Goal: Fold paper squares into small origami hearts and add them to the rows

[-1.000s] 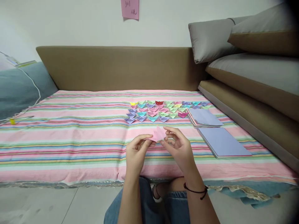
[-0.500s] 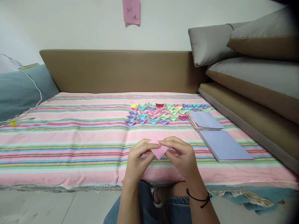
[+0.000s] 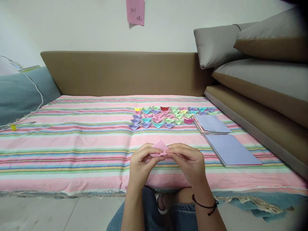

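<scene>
**Pink paper pinched between two hands**

Holding a small folded pink paper [image 3: 159, 147] up over the near part of the striped cloth [image 3: 72, 144] — left hand [image 3: 141, 165] clamped on its left edge with thumb and fingers, right hand [image 3: 189, 162] clamped on its right edge, fingertips almost meeting under the peak. Showing only a pink triangle above the fingers; below them hidden, so impossible to tell the lower shape. Wearing a black cord [image 3: 204, 205] on the right wrist.

Farther out on the cloth, lying in close-packed rows: small folded paper pieces [image 3: 168, 117] in purple, blue, green, pink, yellow and red, well apart from the hands. Just right of those rows, a stack of sheets [image 3: 211, 123] with a lilac top; nearer, and right of the hands, a second stack [image 3: 231, 150] — lilac on top too. Behind, a brown backrest [image 3: 120, 72], with a pink note [image 3: 135, 11] on the wall above it, grey cushions [image 3: 216, 41] piled at the right and a blue-grey pillow [image 3: 19, 93] at the left.
</scene>
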The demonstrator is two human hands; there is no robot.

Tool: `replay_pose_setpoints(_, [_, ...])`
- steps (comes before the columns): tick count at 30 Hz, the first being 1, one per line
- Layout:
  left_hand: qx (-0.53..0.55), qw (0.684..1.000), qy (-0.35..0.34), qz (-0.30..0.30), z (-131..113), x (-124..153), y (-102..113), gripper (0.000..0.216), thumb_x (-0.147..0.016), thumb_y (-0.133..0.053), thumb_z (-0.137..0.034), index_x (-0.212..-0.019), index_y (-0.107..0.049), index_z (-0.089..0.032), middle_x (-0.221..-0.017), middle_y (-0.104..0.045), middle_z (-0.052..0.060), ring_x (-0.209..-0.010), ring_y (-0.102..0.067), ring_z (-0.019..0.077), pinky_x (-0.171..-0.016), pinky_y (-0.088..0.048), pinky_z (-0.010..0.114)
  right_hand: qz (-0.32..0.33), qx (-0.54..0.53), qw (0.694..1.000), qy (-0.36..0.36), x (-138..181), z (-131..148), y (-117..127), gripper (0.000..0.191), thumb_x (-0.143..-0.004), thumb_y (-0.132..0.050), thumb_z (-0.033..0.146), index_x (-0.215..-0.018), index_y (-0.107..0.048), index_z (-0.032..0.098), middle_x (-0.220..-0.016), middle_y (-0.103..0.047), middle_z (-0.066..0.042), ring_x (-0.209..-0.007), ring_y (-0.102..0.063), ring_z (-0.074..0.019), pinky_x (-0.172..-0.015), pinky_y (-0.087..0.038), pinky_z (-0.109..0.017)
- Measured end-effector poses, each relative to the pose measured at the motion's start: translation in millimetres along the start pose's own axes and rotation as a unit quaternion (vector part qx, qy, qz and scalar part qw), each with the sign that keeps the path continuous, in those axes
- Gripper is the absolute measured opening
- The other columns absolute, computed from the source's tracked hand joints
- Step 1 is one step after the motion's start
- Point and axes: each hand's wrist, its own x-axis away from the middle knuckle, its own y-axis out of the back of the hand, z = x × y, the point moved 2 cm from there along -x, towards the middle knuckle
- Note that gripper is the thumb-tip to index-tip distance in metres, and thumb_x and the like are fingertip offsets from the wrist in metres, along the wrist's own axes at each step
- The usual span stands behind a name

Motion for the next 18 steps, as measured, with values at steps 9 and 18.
replay_pose_setpoints(9, [0.031,0.994,0.080,-0.074,2,0,-12,0.006,-0.070,-0.070,-0.020,-0.065,-0.070,-0.017,-0.065,-0.064,0.002,-0.063,-0.060,0.0136,-0.057,-0.049,0.022,-0.066,-0.049,0.987,-0.135,5,-9,-8,0.001,-0.072,-0.070,0.022,-0.070,-0.070,0.021,-0.073,-0.071,-0.003,-0.069,-0.066,-0.0188,-0.062,-0.055,-0.029])
replay_pose_setpoints(18, [0.069,0.983,0.130,-0.106,11,-1,-6,0.011,-0.069,-0.071,-0.024,-0.076,-0.070,-0.016,-0.084,-0.068,0.006,-0.079,-0.064,0.0185,-0.068,-0.055,0.029,-0.099,-0.065,0.973,-0.199,4,-14,-5,0.010,-0.069,-0.071,0.026,-0.070,-0.067,0.017,-0.068,-0.070,-0.004,-0.065,-0.067,-0.0196,-0.061,-0.056,-0.030])
